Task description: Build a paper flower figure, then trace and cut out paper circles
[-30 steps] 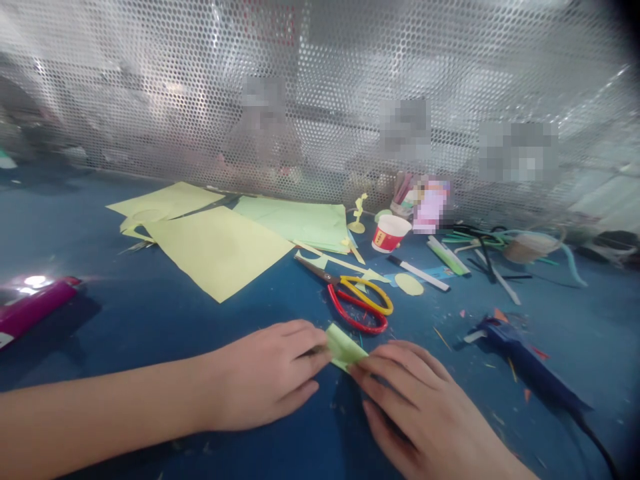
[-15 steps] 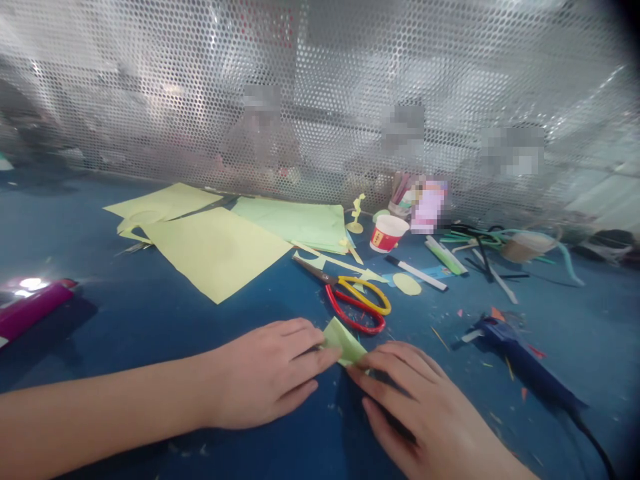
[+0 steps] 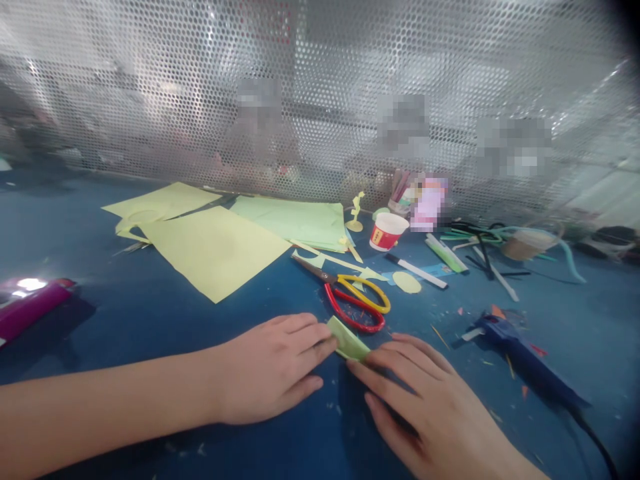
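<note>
Now narrower, the green paper (image 3: 349, 339).

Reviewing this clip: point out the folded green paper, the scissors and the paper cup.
Folded green paper (image 3: 349, 340): head view, uncovered middle.
Scissors (image 3: 327, 277): head view, at the pivot.
Paper cup (image 3: 391, 235): head view, red outer wall.

A bare left hand (image 3: 277, 373) and bare right hand (image 3: 425, 400) hold a small folded light-green paper piece (image 3: 349, 341) near red-and-yellow-handled metal scissors (image 3: 327, 277).
</note>
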Demonstrator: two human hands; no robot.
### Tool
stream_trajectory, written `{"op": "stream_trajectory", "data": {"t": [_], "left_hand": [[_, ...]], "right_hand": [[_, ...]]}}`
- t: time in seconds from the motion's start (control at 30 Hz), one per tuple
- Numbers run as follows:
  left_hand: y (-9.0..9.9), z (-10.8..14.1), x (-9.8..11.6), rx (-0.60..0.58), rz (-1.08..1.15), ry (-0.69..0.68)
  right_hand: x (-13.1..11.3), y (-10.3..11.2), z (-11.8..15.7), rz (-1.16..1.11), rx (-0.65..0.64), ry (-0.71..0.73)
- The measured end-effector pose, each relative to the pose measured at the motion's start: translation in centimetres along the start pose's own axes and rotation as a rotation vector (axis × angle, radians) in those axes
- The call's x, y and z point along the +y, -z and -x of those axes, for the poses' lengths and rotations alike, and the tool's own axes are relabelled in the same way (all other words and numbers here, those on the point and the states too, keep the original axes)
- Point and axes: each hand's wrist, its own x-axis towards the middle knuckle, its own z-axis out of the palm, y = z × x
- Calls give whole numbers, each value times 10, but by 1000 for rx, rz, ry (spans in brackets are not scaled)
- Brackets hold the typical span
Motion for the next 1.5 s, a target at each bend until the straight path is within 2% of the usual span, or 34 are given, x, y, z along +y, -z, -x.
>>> {"op": "stream_trajectory", "data": {"t": [0.13,0.27,0.37,0.47,0.6,0.73,0.9,1.0,1.1,1.4,1.5], "left_hand": [[2,-2,-2,16,5,-26],[5,-15,-8,35,33,-81],[4,-28,-14,82,124,-91],[3,-38,-16,124,260,-36],[3,-39,-12,61,331,-8],[2,-32,-8,46,310,-10],[3,-27,-8,53,97,-141],[4,-25,-9,32,-8,-208],[4,-23,-9,64,-44,-209],[2,-23,-13,35,75,-117],[0,-23,-17,75,118,-104]], "right_hand": [[0,-1,1,-46,16,-56],[4,-3,2,-130,-26,-111],[7,-5,2,-187,-28,-131],[10,-7,-1,-257,13,-163],[11,-7,-6,-327,37,-181],[12,-6,-10,-373,9,-188],[14,-9,-13,-309,-81,-278],[17,-9,-13,-296,-71,-243],[21,-9,-11,-278,-25,-192],[24,-9,-6,-220,10,-116],[23,-10,-6,-177,36,-86]]}}
